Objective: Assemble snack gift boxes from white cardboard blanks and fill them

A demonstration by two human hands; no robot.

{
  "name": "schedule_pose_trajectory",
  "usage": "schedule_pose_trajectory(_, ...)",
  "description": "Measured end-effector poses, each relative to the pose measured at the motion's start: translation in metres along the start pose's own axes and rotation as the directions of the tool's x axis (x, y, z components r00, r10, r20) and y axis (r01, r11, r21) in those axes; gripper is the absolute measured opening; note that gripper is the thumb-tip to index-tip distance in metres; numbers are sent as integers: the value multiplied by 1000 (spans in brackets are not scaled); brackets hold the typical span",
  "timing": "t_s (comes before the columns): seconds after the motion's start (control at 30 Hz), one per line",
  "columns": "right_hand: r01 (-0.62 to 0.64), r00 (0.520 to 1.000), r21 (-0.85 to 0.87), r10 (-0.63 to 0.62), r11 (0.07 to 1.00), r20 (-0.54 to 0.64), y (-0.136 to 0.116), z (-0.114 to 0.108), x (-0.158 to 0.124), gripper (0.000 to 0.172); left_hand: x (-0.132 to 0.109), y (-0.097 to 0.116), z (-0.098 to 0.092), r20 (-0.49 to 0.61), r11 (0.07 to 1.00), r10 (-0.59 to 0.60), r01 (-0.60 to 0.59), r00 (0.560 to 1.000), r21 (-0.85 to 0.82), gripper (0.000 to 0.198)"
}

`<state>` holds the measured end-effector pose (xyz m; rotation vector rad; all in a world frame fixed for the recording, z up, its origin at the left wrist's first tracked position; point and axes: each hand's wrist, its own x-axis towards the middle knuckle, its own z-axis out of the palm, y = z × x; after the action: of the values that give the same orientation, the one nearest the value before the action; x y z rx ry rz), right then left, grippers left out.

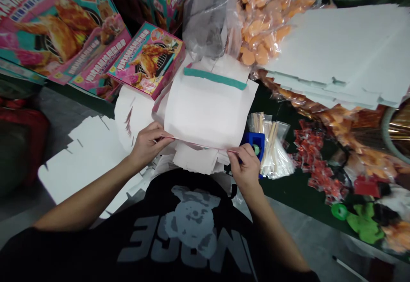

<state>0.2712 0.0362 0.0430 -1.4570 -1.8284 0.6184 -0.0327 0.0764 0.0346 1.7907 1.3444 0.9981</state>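
In front of my body lies a white cardboard sheet (205,111), its plain side up, with a teal strip along its far edge. My left hand (150,141) pinches the near left corner of this sheet between thumb and fingers. At the near right corner, my right hand (246,162) grips the same edge. The near edge is slightly raised and shows a thin pink line. Beneath it, more white cardboard sheets (195,158) with notched edges stick out toward me. Just right of the sheet stands a blue tape dispenser (256,141), close to my right hand.
Printed boxes (147,60) stand at the back left. Bagged orange pieces (259,21) lie at the back, beside a stack of white cardboard (339,51). Bagged wooden sticks (272,145) and small red packets (314,158) are on the right. Loose white cardboard (86,158) lies to the left.
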Motion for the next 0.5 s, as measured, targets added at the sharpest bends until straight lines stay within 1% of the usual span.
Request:
schedule_pose_trajectory(0.1,-147,989,65,148,987,-12,-10,4,3,21,-1,5,8,-52,998,-58,58,997,0,13)
schedule_pose_trajectory(0.17,-244,968,139,249,960,-19,-15,7,3,28,0,10,14,-93,994,-107,108,990,11,18)
schedule_pose_trajectory(0.23,-347,928,269,369,899,-38,-18,12,3,26,1,16,18,-146,986,-159,163,976,21,24)
schedule_pose_trajectory(0.33,-458,844,456,534,763,-45,-19,19,1,19,2,23,24,-214,970,-229,241,950,32,33)
schedule_pose_trajectory(0.37,-473,827,485,560,735,-41,-19,21,1,19,2,24,25,-230,965,-247,261,941,35,35)
schedule_pose_trajectory(0.4,-478,820,499,571,723,-42,-19,23,1,20,2,25,26,-241,960,-261,277,935,36,37)
schedule_pose_trajectory(0.5,-472,821,499,569,727,-52,-17,26,1,25,0,25,27,-241,955,-280,295,929,26,42)
